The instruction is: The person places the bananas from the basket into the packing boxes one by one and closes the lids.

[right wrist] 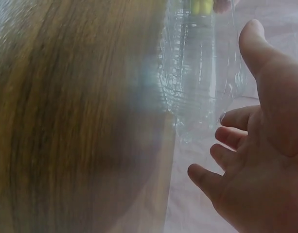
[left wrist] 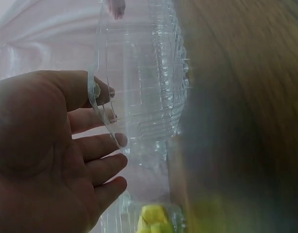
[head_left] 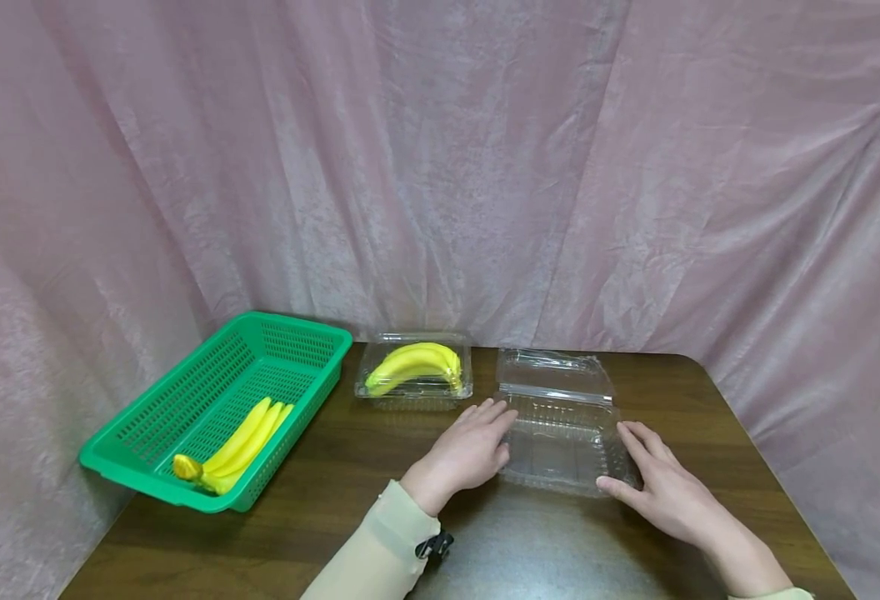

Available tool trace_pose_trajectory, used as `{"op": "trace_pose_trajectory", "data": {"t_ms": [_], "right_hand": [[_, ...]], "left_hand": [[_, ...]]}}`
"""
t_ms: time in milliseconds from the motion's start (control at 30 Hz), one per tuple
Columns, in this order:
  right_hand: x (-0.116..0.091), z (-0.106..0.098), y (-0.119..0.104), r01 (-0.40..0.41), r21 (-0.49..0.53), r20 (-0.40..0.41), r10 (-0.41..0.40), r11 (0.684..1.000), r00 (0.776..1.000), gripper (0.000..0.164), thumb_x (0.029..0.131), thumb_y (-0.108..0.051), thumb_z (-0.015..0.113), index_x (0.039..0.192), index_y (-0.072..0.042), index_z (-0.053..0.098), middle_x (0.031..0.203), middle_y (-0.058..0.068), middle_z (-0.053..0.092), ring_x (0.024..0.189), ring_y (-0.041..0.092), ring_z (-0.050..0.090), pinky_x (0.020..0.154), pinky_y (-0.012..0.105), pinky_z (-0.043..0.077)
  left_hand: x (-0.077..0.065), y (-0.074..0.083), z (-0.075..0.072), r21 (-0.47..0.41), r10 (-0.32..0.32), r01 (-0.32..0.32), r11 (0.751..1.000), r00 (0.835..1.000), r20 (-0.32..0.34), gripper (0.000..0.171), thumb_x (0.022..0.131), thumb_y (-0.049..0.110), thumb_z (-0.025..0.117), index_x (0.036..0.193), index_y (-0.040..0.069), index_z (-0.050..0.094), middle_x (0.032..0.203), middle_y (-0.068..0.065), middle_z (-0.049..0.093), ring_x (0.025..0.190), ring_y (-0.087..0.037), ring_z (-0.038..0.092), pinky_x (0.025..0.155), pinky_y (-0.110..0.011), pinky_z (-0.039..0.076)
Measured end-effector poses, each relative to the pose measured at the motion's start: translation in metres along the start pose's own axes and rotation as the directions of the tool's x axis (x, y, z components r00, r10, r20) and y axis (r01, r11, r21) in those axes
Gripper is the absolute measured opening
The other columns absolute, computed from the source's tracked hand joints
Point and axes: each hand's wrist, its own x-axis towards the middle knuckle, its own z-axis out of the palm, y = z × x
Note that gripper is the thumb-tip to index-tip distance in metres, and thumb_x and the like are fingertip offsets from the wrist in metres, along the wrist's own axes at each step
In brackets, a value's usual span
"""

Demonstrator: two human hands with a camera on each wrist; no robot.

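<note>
A clear plastic clamshell container [head_left: 552, 446] lies unfolded on the table, its lid [head_left: 556, 372] tipped back toward the curtain. At its left edge is my left hand [head_left: 464, 450], fingers loosely extended; in the left wrist view the clear rim [left wrist: 94, 92] crosses the thumb and fingertips. On the opposite side, my right hand [head_left: 668, 483] spreads its fingers along the right edge, with the thumb by the near right corner. Nothing lies inside this container.
A closed clear container [head_left: 413, 393] with yellow bananas [head_left: 417, 367] stands at the back, left of the unfolded one. Farther left, a green basket [head_left: 162, 392] holds another bunch of bananas [head_left: 241, 446]. Pink curtain [head_left: 440, 167] hangs behind the wooden table [head_left: 335, 517].
</note>
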Motion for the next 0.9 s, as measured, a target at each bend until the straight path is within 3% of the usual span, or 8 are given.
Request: {"op": "trace_pose_trajectory", "data": {"t_ms": [233,500,900], "right_hand": [[0.002,0.001,-0.003,0.032,0.055,0.016,-0.033,0.998,0.999,0.101,0.103,-0.055,0.075,0.172,0.002,0.029,0.180,0.021,0.022,0.162,0.053,0.023,0.114,0.080,0.035],[0.009,0.001,-0.005,0.053,0.092,0.032,-0.056,0.994,0.998,0.100,0.104,-0.053,0.075,0.173,0.000,0.027,0.181,0.021,0.021,0.165,0.049,0.014,0.114,0.084,0.030],[0.015,0.005,-0.004,0.048,0.116,0.021,-0.051,0.992,0.998,0.101,0.103,-0.053,0.076,0.172,0.004,0.028,0.180,0.023,0.021,0.165,0.050,0.013,0.119,0.080,0.026]], "left_hand": [[-0.005,-0.008,-0.001,-0.020,0.020,-0.020,1.000,1.000,0.007,0.056,0.111,0.020,0.062,0.165,0.008,0.051,0.172,-0.016,0.045,0.162,-0.034,0.037,0.132,-0.043,0.026],[-0.007,-0.013,-0.001,-0.037,0.036,-0.036,0.999,0.999,0.009,0.055,0.111,0.018,0.061,0.164,0.008,0.052,0.172,-0.017,0.044,0.162,-0.035,0.036,0.132,-0.044,0.027],[-0.008,-0.011,-0.002,-0.025,0.039,-0.039,0.999,0.999,0.014,0.052,0.112,0.017,0.061,0.163,0.007,0.054,0.172,-0.019,0.042,0.162,-0.036,0.035,0.132,-0.045,0.028]]}}
